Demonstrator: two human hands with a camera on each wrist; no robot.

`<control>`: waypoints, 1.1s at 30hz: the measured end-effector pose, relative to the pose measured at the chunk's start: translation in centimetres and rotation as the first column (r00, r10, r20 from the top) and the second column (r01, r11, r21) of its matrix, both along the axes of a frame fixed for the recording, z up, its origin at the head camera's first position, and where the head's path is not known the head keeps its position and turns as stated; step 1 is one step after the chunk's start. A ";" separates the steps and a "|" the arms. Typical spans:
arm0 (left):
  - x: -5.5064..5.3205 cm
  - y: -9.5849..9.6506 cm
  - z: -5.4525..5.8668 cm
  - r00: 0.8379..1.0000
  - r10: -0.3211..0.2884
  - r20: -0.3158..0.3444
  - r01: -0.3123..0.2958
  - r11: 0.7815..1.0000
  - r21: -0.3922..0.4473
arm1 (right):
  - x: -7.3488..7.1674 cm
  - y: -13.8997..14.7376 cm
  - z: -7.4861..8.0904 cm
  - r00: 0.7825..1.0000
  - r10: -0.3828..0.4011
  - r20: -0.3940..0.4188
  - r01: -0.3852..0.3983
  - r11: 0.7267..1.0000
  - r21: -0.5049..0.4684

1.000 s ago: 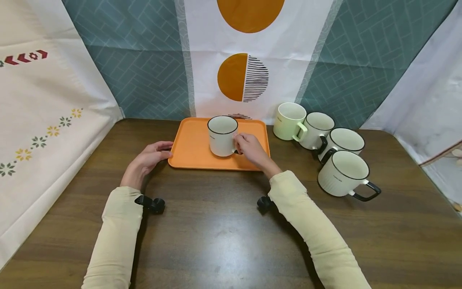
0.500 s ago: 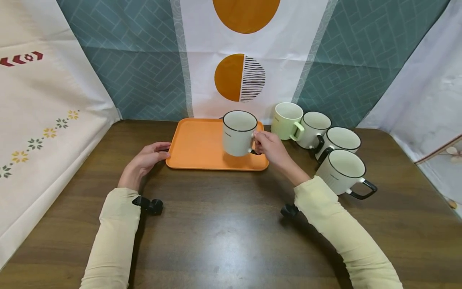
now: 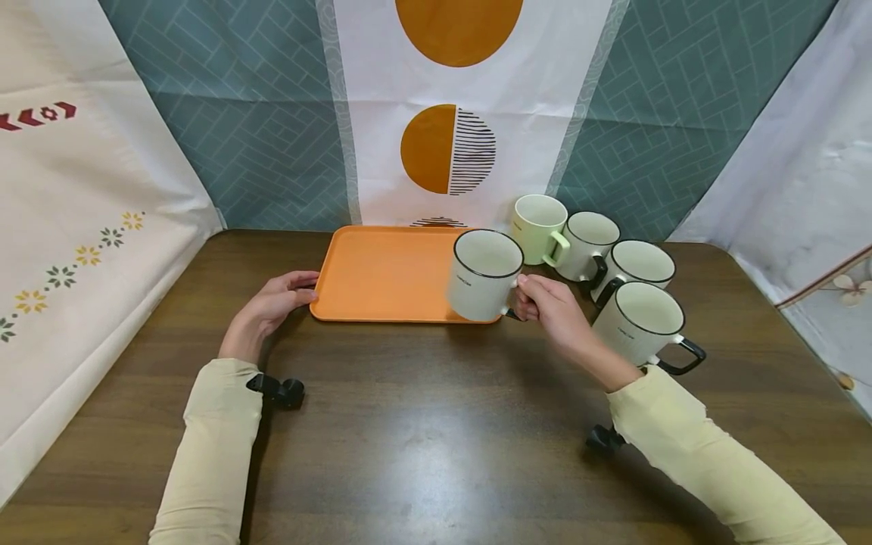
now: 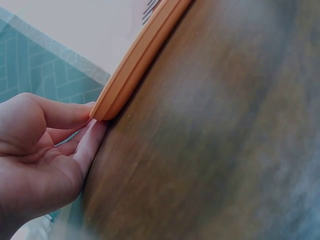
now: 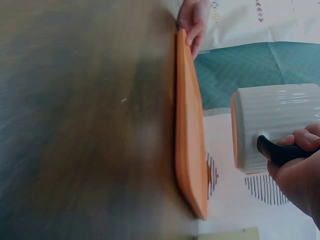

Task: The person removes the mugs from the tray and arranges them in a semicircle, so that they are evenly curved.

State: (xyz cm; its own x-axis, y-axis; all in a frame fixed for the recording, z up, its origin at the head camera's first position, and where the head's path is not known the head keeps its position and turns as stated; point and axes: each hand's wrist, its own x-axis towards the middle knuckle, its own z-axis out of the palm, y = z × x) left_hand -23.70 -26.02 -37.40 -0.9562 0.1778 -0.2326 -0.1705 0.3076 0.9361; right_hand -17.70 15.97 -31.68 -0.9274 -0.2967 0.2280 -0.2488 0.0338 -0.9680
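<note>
My right hand [image 3: 550, 309] grips the black handle of a white mug [image 3: 482, 281] with a dark rim. That mug is held up over the right end of the orange tray [image 3: 384, 274], apart from its surface in the right wrist view, where my right fingers curl round the handle [image 5: 285, 153]. At the tray's left end my left hand [image 3: 272, 306] pinches the rim. The left wrist view shows the thumb and fingers of this hand [image 4: 42, 150] at the tray's corner [image 4: 112, 95], which lies on the table.
To the right stand a pale green mug [image 3: 534, 227] and several white mugs with dark rims, such as the front one [image 3: 633, 329]. They form a slanting row on the brown wooden table [image 3: 409, 424]. A patterned cloth [image 3: 266, 151] hangs behind the tray.
My right hand has lifted the white mug from the middle of the tray and carried it right, toward the tray's right edge. My left hand has stayed at the tray's left rim.
</note>
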 end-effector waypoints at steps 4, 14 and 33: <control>0.0 0.1 0.0 1.000 0.002 -0.001 -0.002 1.000 0.001 | 0.9 1.6 -0.8 1.000 0.013 -0.010 -0.013 0.999 -0.037; -0.1 -0.1 -0.2 1.000 0.004 0.002 -0.004 1.000 0.001 | 2.8 5.4 -1.8 0.999 0.053 -0.008 -0.053 0.997 -0.053; 0.2 0.1 0.3 1.000 0.010 -0.001 -0.010 1.000 -0.008 | 5.9 10.3 -3.9 0.985 0.155 -0.074 -0.158 0.986 -0.043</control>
State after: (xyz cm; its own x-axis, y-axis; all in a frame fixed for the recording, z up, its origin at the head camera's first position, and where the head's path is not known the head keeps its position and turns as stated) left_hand -23.49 -25.96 -37.14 -0.9583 0.1661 -0.2327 -0.1725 0.3129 0.9340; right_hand -11.81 26.25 -35.58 -0.8516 -0.4237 0.3087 -0.3147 -0.0579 -0.9474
